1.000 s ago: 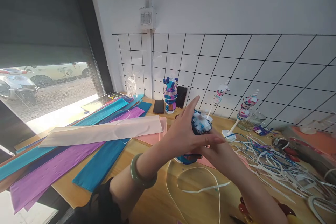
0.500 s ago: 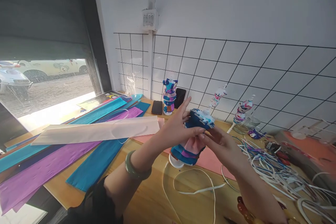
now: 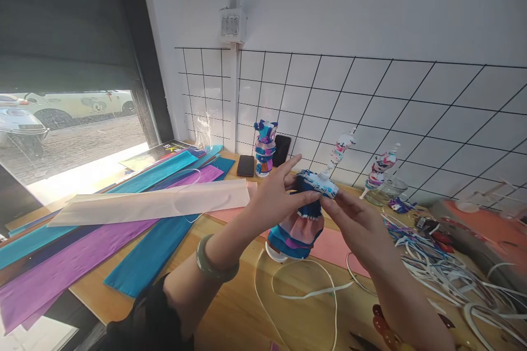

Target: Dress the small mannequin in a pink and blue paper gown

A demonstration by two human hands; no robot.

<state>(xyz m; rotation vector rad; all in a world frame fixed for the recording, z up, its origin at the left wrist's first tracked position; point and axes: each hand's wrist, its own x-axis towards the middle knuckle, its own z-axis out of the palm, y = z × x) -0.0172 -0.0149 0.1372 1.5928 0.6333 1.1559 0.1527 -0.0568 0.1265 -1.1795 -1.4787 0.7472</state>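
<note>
A small mannequin (image 3: 297, 235) leans slightly on its white base, wearing a layered skirt of pink, purple and blue crepe paper. Its upper body is white with blue patches, and a pleated dark blue layer covers the waist. My left hand (image 3: 272, 193) grips the upper body from the left, thumb across the front and index finger raised. From the right, my right hand (image 3: 357, 220) pinches the edge of the upper body between thumb and fingers. The fingers behind the mannequin are partly hidden.
Crepe paper strips (image 3: 156, 204) in several colours lie to the left. A dressed mannequin (image 3: 265, 149) stands behind, beside two phones (image 3: 246, 165). Two painted mannequins (image 3: 381, 170) stand by a glass bowl (image 3: 389, 191). Tangled white cords (image 3: 432, 263) lie right; a loose white cord (image 3: 304, 300) lies in front.
My right hand has shifted slightly, its thumb lower and apart from the left thumb. More of the pleated dark blue layer shows below the hands. The view has moved a little.
</note>
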